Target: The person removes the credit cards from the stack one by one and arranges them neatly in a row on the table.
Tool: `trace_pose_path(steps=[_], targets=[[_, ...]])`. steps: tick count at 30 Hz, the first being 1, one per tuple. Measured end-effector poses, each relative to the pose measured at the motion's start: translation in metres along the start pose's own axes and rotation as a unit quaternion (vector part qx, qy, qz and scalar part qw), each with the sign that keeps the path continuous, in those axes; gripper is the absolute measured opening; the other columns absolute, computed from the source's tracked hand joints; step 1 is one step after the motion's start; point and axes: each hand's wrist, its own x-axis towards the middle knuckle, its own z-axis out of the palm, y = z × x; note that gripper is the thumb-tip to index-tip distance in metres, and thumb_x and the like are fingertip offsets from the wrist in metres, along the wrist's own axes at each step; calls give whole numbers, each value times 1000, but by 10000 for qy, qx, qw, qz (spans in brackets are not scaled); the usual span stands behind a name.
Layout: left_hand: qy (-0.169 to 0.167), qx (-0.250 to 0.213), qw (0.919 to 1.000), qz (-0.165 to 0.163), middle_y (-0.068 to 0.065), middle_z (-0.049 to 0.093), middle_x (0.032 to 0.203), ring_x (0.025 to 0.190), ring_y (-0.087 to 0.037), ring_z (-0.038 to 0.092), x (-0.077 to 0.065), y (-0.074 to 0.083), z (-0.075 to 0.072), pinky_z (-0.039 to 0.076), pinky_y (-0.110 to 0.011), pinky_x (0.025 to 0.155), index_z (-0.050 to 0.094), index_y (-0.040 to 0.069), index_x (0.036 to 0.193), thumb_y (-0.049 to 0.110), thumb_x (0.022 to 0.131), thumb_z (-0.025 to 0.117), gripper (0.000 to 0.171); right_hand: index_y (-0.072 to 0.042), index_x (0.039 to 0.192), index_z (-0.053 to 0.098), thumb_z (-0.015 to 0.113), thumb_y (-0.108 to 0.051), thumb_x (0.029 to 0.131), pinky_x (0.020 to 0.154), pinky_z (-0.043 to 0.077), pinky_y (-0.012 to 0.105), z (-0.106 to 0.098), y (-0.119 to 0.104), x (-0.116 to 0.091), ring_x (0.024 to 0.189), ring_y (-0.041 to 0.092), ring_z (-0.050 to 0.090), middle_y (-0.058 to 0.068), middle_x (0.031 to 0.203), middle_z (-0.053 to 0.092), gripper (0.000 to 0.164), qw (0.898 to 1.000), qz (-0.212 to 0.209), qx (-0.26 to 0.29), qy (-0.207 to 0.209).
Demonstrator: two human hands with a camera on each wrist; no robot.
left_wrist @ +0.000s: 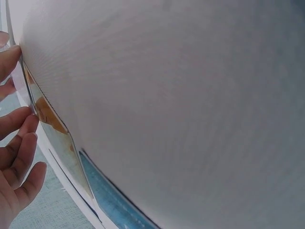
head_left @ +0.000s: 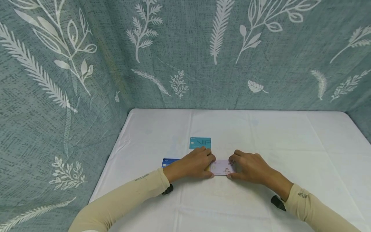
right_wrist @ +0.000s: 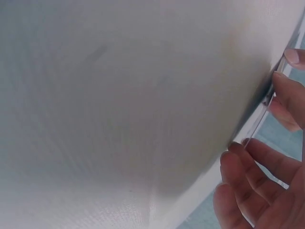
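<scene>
A pale lilac card (head_left: 221,167) lies between both hands near the middle of the white table. My left hand (head_left: 195,162) holds its left end, index finger at the far edge and thumb at the near edge. At the other end, my right hand (head_left: 250,167) grips the card the same way; in the right wrist view its thumb and fingers (right_wrist: 259,160) meet the card's thin edge. A card with an orange and pale picture (left_wrist: 50,114) lies by the left fingers, mostly covered in the head view. Partly under the left wrist is a dark blue card (head_left: 170,162).
A teal card (head_left: 200,142) marked VIP lies just beyond the left hand. The white cloth-covered table (head_left: 290,138) extends to both sides. Behind and at the left hangs a grey-green leaf-patterned curtain (head_left: 191,48). Both forearms wear beige sleeves.
</scene>
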Motion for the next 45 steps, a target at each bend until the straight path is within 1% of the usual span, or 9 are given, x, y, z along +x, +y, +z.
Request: trace_pose_path(steps=[6,9,15,20,25,31,38,45], targets=[[-78,-8,9999,-67,-3,64,117,102,-16,54,-1,1,1,46,-30,86,65,12,128,51,92,68,53,-12,109,73,85,-48,75,49,34,19,2,0,0,62,2,42,-5,92,62,52,10000,14,10,44],[-64,18,10000,-52,-4,64,118,104,-17,55,-1,1,1,46,-31,88,65,12,128,51,92,68,53,-12,109,73,85,-48,75,49,34,19,3,0,-1,61,1,42,-5,91,61,52,10000,15,4,81],[-13,74,10000,5,-4,65,116,101,-17,55,-1,0,2,46,-30,85,65,12,126,50,92,68,52,-12,108,73,86,-48,73,49,33,19,4,0,-1,61,1,41,-6,90,59,51,9999,46,30,105],[26,79,10000,23,-3,64,114,99,-16,54,-1,0,1,45,-30,83,65,12,125,50,92,68,51,-12,108,73,86,-48,73,50,34,19,5,0,-1,61,1,43,-5,93,59,52,9999,80,40,69],[24,73,10000,17,-3,64,114,99,-16,53,-2,0,-1,44,-30,82,65,12,126,50,92,68,51,-12,108,73,86,-49,73,50,35,19,5,1,0,61,1,44,-3,96,60,53,10000,64,-2,55],[65,16,10000,46,-3,64,113,98,-17,53,-2,0,-1,44,-30,82,65,11,125,49,92,68,50,-12,108,73,87,-49,72,49,34,19,3,0,1,62,2,43,-3,96,60,53,10000,64,-12,3],[109,20,9999,62,-2,64,111,96,-16,53,-1,0,2,44,-29,80,66,12,124,49,92,69,49,-12,108,73,88,-47,72,50,36,19,1,0,1,62,2,44,-3,96,60,52,9999,95,53,-63],[97,87,9999,47,-2,64,110,97,-16,53,-1,0,0,44,-29,81,66,12,122,49,91,70,49,-13,108,73,88,-46,72,51,36,20,1,-1,1,62,2,44,-4,95,59,51,9998,116,125,-109]])
